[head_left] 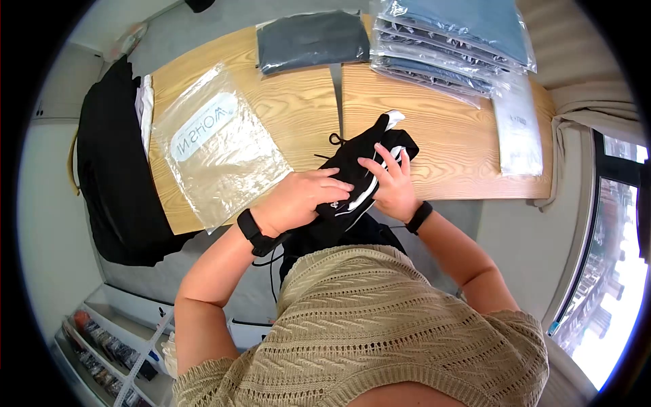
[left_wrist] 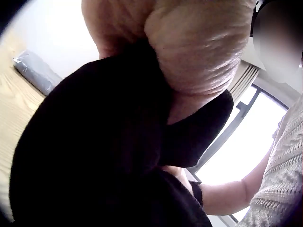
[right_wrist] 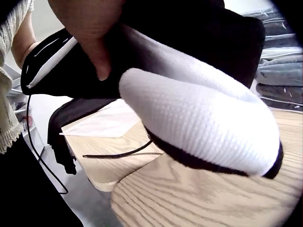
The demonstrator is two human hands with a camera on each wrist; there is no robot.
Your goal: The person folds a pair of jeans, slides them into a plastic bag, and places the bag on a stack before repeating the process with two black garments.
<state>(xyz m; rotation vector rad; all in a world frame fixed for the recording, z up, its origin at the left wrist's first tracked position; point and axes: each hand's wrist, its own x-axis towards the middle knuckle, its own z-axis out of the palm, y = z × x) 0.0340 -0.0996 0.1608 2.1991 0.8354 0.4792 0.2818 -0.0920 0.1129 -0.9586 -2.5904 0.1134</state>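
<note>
A folded black drawstring garment [head_left: 352, 163] with white side stripes is held up in front of the body, over the table's near edge. My left hand [head_left: 305, 197] grips its left side, fingers on top; in the left wrist view the thumb [left_wrist: 189, 90] lies against the dark cloth. On the other side, my right hand [head_left: 395, 186] holds the striped edge with fingers spread across the top. The right wrist view shows a white ribbed fold [right_wrist: 203, 118] of the garment and a dark drawstring [right_wrist: 118, 155] hanging below it. The fingertips under the cloth are hidden.
On the wooden table [head_left: 447, 156] lies a clear printed bag [head_left: 220, 149], left of the garment. A bagged dark garment [head_left: 313, 42] is at the back, beside a stack of bagged clothes [head_left: 451, 41]. Black clothing [head_left: 119, 169] drapes over the left end. Another flat clear bag [head_left: 519, 132] lies right.
</note>
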